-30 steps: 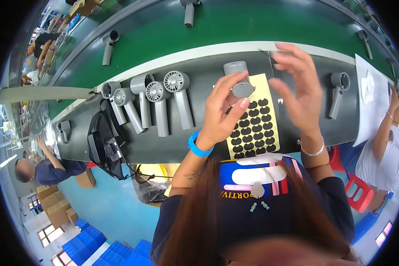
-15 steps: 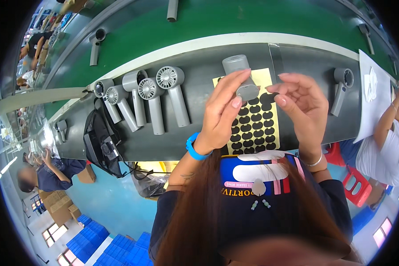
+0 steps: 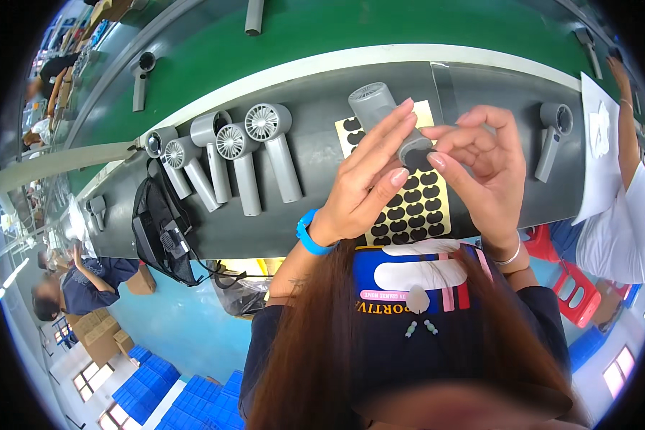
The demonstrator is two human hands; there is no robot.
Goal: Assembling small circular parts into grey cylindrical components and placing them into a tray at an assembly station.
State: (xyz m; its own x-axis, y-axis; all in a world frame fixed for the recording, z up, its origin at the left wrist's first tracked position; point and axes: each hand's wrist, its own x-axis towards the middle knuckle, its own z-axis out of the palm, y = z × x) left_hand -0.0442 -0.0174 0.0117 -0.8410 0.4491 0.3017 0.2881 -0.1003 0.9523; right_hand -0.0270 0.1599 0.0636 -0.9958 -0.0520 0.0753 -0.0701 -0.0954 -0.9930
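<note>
My left hand [image 3: 358,183] is closed around the handle of a grey handheld fan [image 3: 371,100]. The fan's head points away from me, and the handle's end faces me. Between the thumb and fingers of my right hand [image 3: 484,161] is a black rounded sticker [image 3: 418,159], held against that end. Whether it lies fully flat there cannot be seen. Under both hands lies a yellow sheet [image 3: 424,113] with rows of similar black stickers, partly hidden by my left hand and the fan.
Several grey handheld fans [image 3: 266,123] lie to the left, near a black bag [image 3: 154,218] at the table edge. Another fan [image 3: 552,140] lies to the right. Beyond a pale rail [image 3: 301,63], more fans rest on a green belt [image 3: 380,25]. People sit on both sides.
My right hand has moved left, bringing the black sticker from beside the handle's end onto it. The fan has tilted, so its head grille now shows.
</note>
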